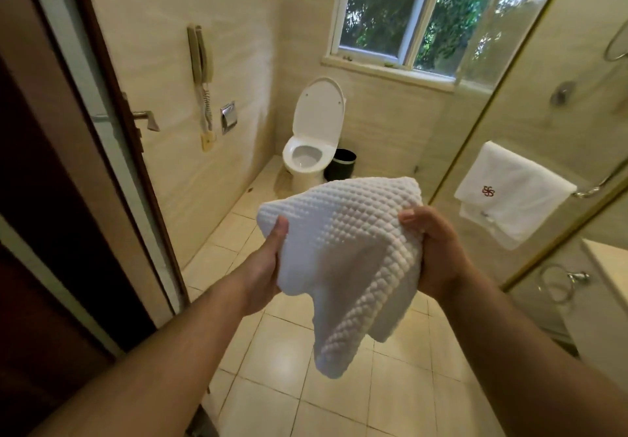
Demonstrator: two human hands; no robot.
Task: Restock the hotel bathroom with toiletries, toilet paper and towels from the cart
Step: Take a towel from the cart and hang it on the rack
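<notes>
I hold a white waffle-textured towel (pixel 343 232) in front of me at chest height, over the tiled floor. My left hand (pixel 268 260) grips its left edge, thumb on top. My right hand (pixel 435 249) grips its right edge. A loose fold of the towel hangs down between my forearms. Another white towel (pixel 509 192) with a red emblem hangs on a bar on the glass shower door at the right. An empty toilet paper holder (pixel 228 117) sits on the left wall.
A toilet (pixel 306 154) with its lid up stands at the far wall under a window (pixel 401 11), with a black bin (pixel 341 164) beside it. A wall phone (pixel 201 62) hangs left. The open door (pixel 112 130) is at my left. A vanity edge (pixel 605 266) and towel ring (pixel 557 282) are at right.
</notes>
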